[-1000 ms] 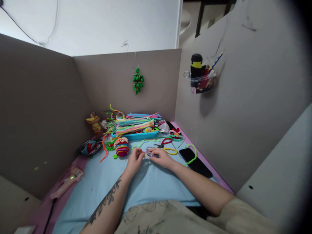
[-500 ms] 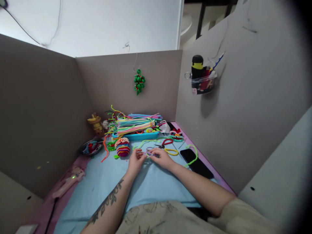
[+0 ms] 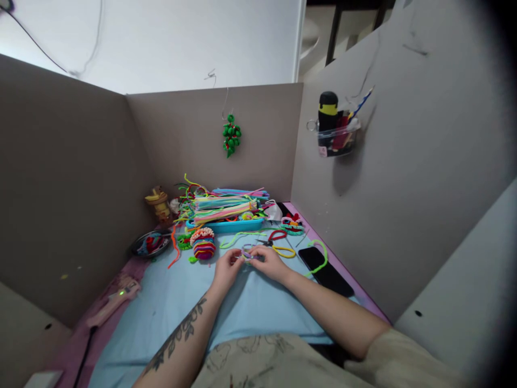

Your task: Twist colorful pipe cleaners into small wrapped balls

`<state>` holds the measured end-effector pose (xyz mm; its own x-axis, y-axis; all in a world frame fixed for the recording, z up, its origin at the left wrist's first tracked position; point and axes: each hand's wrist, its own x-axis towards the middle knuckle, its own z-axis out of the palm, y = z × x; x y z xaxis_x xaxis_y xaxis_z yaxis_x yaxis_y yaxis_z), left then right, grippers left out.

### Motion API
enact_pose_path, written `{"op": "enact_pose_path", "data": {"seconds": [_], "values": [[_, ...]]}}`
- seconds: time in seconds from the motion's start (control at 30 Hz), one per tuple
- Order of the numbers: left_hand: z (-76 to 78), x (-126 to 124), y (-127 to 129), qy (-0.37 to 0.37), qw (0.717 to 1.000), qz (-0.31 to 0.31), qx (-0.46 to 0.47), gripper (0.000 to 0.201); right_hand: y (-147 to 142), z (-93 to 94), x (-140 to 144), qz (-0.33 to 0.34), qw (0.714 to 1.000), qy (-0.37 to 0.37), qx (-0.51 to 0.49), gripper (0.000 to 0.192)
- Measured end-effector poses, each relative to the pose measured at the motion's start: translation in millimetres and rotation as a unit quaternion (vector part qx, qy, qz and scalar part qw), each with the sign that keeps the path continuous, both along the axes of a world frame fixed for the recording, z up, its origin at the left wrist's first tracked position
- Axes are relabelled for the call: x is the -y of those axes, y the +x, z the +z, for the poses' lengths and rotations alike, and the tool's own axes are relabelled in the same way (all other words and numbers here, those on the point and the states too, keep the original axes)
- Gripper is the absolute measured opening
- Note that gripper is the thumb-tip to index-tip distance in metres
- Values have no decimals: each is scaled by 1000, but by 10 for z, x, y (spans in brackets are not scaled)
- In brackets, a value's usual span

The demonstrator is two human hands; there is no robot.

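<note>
Between my fingertips is a small purple pipe cleaner piece [image 3: 247, 252], bent into a loop, with a bit of pale green on it. My left hand [image 3: 226, 265] pinches its left side, fingers curled. My right hand [image 3: 270, 263] grips the right side with thumb and fingers. Just beyond my right hand lie scissors [image 3: 284, 251] with one red and one yellow handle. A light green pipe cleaner [image 3: 241, 235] lies behind my hands. To the left stands a striped, multicoloured pipe cleaner piece [image 3: 204, 248] with a pale pink ruffled top.
A blue tray [image 3: 234, 226] piled with pipe cleaner bundles [image 3: 222, 207] stands at the back. A black phone [image 3: 326, 271] lies right, a dark bowl [image 3: 150, 245] left, near a pink glue gun [image 3: 117, 303]. Panels surround the table; a clear holder [image 3: 338, 141] hangs on the right one.
My left fingers have curled in a little more around the purple piece. My right hand has barely moved, and the things on the table lie as before.
</note>
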<state>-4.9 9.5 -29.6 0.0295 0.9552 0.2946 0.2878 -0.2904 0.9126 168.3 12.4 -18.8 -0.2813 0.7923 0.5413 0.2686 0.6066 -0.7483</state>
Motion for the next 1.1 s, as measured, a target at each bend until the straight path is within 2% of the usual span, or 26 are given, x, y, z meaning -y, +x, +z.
{"op": "enact_pose_path", "data": {"seconds": [0.23,0.37,0.5,0.7,0.9,1.1], "values": [[26,25,19,-96,991,-27,85,37,14,-20,-14,19,1000,22,3,5],[71,71,27,-128,980,-35,148,40,11,-22,-10,16,1000,24,-3,3],[73,79,22,-155,962,-71,213,38,8,-9,15,11,1000,8,6,5],[36,48,10,-179,944,-105,257,35,-5,-29,30,14,996,-76,-37,37],[27,36,-2,-191,940,-96,267,35,-9,-37,5,36,995,-89,-26,18],[29,40,-5,-193,940,-99,263,36,10,-1,-8,41,992,-120,-23,18]]}}
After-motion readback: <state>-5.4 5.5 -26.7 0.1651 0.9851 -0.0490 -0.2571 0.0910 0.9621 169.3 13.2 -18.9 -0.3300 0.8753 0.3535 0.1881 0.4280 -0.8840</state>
